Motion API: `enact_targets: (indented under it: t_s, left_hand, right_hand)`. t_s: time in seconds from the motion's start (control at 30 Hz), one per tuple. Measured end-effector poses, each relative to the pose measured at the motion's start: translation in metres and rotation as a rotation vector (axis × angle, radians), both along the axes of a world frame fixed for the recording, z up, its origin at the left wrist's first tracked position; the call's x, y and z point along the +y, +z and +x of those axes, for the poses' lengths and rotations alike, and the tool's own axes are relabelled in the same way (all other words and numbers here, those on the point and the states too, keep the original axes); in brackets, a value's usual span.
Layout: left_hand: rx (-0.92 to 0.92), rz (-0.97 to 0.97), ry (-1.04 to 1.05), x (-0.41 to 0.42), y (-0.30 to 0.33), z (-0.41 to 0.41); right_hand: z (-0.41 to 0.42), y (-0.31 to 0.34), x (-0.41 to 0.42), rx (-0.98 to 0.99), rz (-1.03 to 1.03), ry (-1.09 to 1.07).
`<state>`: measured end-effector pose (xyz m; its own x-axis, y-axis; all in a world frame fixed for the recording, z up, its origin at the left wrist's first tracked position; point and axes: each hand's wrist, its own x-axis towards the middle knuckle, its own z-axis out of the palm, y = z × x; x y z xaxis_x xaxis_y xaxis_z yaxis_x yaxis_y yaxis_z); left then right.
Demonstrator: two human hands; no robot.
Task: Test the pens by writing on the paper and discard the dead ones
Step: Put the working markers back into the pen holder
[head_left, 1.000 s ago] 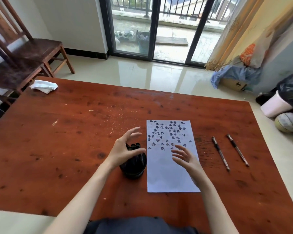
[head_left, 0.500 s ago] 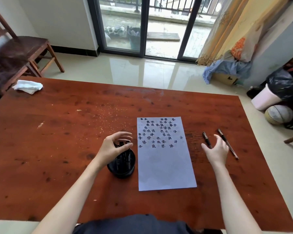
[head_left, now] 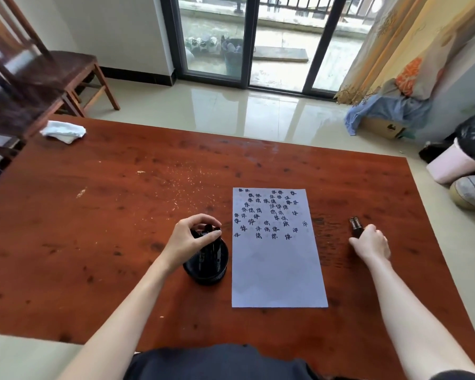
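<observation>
We judge the testing well along: the paper (head_left: 277, 248) at bench (head_left: 93, 229) centre is half covered in marks. Our left hand (head_left: 188, 239) pinches pens in the holder (head_left: 206, 263) at nine o'clock; our right hand (head_left: 372, 244) grips two pens (head_left: 355, 225) at three o'clock, perhaps dead ones to discard.

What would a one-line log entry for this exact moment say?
left hand: grips pens in black holder | right hand: grips two pens beside paper | paper: upper half written

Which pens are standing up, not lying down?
The dark pens in the round black pen cup stand upright; the two dark pens right of the paper lie flat.
</observation>
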<state>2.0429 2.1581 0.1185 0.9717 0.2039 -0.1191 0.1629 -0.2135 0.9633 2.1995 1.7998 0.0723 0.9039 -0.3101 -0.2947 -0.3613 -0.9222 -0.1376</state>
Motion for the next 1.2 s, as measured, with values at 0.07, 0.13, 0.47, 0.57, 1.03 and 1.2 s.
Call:
enact_targets:
  t_s: [0.07,0.13,0.47,0.57,1.03,1.2]
  left_hand:
    - [0.008,0.007,-0.006,0.001,0.0,-0.001]
    - [-0.002,-0.004,-0.014,0.002,0.001,-0.002]
    - [0.043,-0.11,-0.032,0.021,-0.001,-0.032]
    - [0.127,-0.124,-0.087,0.023,-0.011,-0.047]
    - [0.216,0.009,-0.112,0.012,-0.019,-0.059]
    - [0.201,0.001,-0.141,0.014,-0.025,-0.057]
  right_hand:
    - [-0.002,-0.003,0.003,0.026,-0.008,0.021]
    - [0.0,0.0,0.006,0.043,-0.003,0.038]
    - [-0.052,0.096,0.093,-0.158,1.578,0.033]
    - [-0.089,0.096,0.149,-0.105,1.863,-0.042]
    - [-0.157,0.034,0.224,-0.083,1.336,0.107]
    - [-0.161,0.027,0.227,-0.116,1.155,0.289]
